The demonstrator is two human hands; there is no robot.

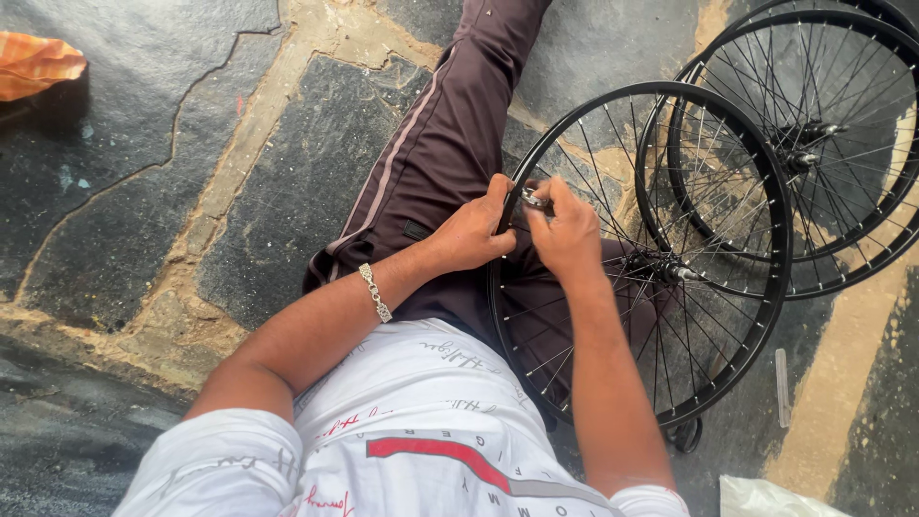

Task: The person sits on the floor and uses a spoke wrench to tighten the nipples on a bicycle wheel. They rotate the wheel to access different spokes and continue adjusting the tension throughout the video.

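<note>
Right hand (567, 233) is pinched shut around a small shiny metal tool (533, 200), probably a spoke wrench, held right at the rim of the black bicycle wheel (775, 230) that's lying across the person's lap. Can't make out the exact tool shape, it's mostly buried in the fingers. Left hand (471, 233) is curled closed on the same rim just beside it, thumb and fingers wrapped over the edge, the two hands nearly touching. There's a silver chain bracelet (375, 292) on the left wrist.

The wheel sits over the brown striped trousers (436, 144), hub (670, 271) off to the right of the hands. More black spoked wheels (842, 144) lean behind it, overlapping its far edge. Everything's on a cracked dark stone floor (144, 191), with an orange cloth (33, 65) in the top-left corner, well apart.
</note>
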